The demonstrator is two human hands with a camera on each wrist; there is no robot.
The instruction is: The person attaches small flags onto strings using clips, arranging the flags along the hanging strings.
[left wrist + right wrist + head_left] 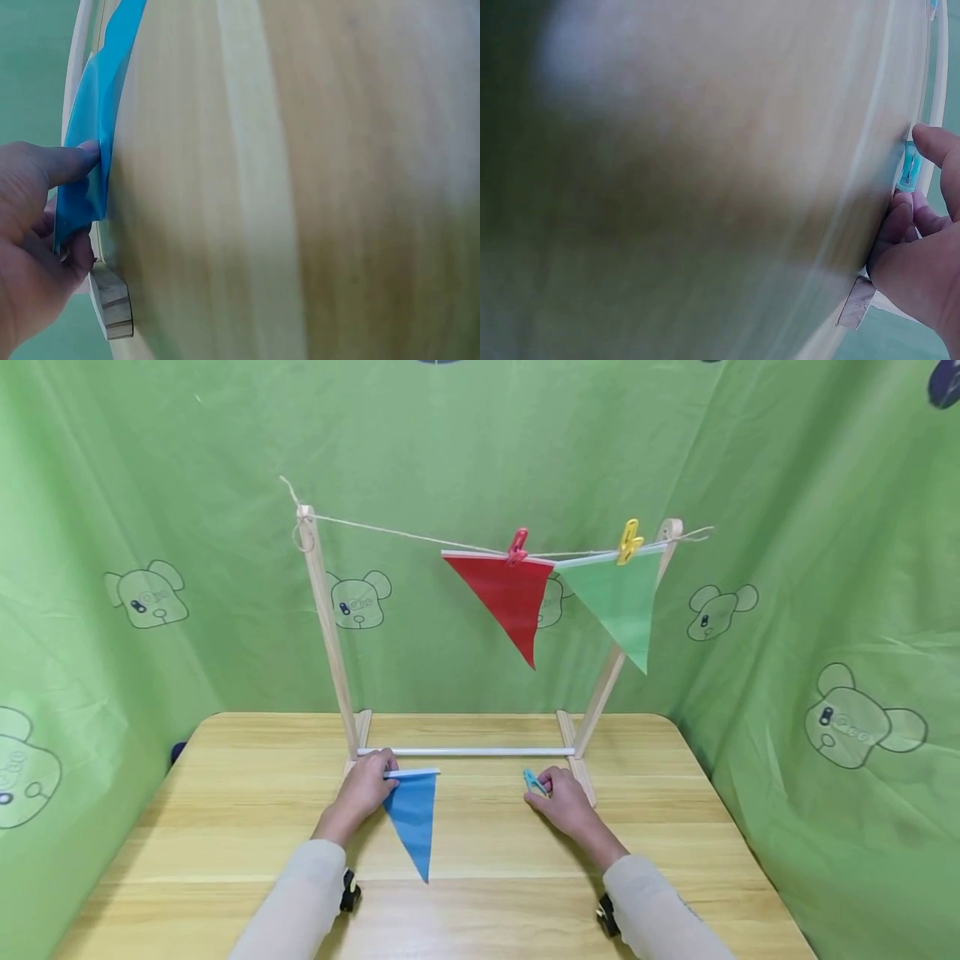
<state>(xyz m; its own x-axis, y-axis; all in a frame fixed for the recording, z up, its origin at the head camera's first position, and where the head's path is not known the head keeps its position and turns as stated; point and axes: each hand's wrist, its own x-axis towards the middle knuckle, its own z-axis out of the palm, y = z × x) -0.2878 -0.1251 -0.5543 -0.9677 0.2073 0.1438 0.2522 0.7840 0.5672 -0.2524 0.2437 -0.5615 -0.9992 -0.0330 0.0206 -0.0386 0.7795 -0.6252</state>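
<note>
In the head view my left hand [367, 783] pinches a blue triangular pennant [415, 814] by the left end of its white top edge, and its point hangs toward me. The left wrist view has the thumb pressed on the blue pennant [90, 135]. My right hand [564, 800] holds a small light-blue clothespin [534, 781] between thumb and fingers, low over the table. A red pennant [517, 597] hangs from the string [405, 534] by a red clothespin [517, 547]. Beside it a green pennant [622, 597] hangs by a yellow clothespin [629, 542].
Two wooden posts [330, 627] on feet carry the sagging string, joined near the table by a white rod [465, 751]. The frame stands toward the back of the wooden table [480, 843]. A green printed curtain [465, 443] surrounds it at the back and sides.
</note>
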